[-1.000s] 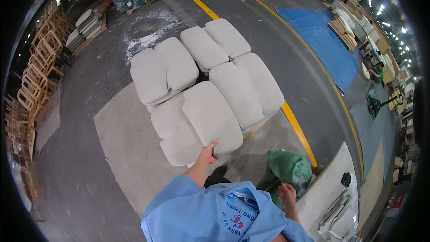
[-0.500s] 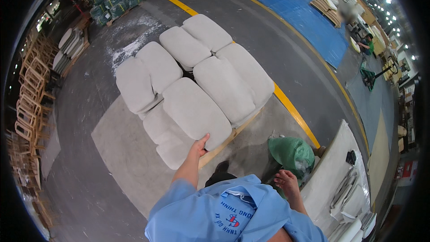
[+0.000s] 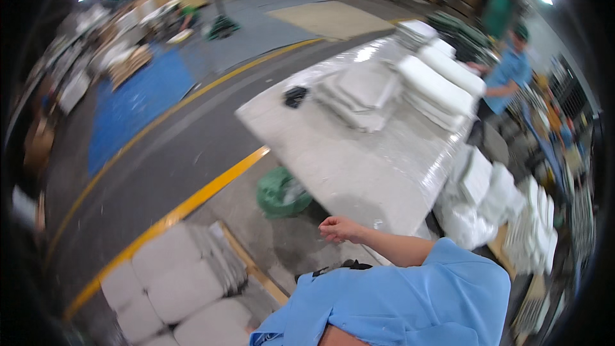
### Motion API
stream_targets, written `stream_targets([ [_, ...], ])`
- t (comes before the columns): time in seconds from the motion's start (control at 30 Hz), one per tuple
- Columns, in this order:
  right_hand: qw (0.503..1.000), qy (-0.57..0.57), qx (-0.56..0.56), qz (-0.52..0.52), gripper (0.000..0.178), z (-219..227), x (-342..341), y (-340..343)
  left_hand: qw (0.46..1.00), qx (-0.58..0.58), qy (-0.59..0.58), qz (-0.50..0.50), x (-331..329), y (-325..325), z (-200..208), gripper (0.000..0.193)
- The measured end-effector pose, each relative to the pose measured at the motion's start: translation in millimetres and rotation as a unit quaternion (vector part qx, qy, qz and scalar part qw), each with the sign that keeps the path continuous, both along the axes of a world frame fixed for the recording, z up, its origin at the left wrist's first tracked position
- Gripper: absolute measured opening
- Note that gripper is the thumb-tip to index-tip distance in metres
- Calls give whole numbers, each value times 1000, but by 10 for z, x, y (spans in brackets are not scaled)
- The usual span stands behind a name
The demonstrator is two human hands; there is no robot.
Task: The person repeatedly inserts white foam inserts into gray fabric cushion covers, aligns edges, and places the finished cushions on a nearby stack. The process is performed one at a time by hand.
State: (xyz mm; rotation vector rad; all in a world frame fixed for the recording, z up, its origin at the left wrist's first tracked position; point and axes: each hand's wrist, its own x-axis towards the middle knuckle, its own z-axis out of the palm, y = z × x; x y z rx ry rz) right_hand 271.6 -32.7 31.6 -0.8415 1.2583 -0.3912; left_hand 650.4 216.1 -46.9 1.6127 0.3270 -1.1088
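Note:
My right hand (image 3: 341,229) hangs in the air beside the near edge of a large table (image 3: 333,173) covered in clear plastic film. Its fingers are loosely bent and somewhat apart, and I see nothing in them. Of my left hand, only a blurred bit of skin (image 3: 250,330) shows past my blue shirt; its fingers are hidden. It is nearest to the stacked off-white cushion pads (image 3: 170,272) on a wooden pallet (image 3: 253,269) at the lower left. A green sack (image 3: 282,192) stands on the floor between the pallet and the table.
On the table are a pile of flat pads (image 3: 359,93), thick white cushions (image 3: 439,86) and a small black object (image 3: 295,96). A person in blue (image 3: 509,77) stands beyond it. White plastic-wrapped goods (image 3: 477,198) lie to the right. A yellow floor line (image 3: 186,208) runs at left.
My view has swung to the right, toward the table. My left hand, which was on the top pad's near corner, is now mostly out of sight. My right hand now lies by the table edge.

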Motion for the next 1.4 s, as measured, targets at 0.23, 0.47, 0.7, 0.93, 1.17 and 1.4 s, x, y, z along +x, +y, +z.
stream_targets([
  [0.23,945,-12,23,-325,25,2,-1820,639,911,128,-212,-330,-910,-1255,11,45],
  [0.47,846,-99,-110,-513,19,415,-3691,264,575,-246,-501,-598,-3128,-3028,512,46],
  [0.7,805,-186,-192,-530,29,897,-4378,-1220,386,-181,-617,-662,-4744,-3480,522,58],
  [0.93,719,-226,-170,-635,41,617,-5272,-2550,376,-139,-582,-708,-4985,-3505,391,59],
  [1.17,550,-264,-189,-770,74,811,-5552,-3869,364,-132,-597,-702,-4900,-3583,239,65],
  [1.4,397,-213,-270,-851,55,1425,-5742,-4177,369,-152,-588,-703,-4894,-3602,181,67],
])
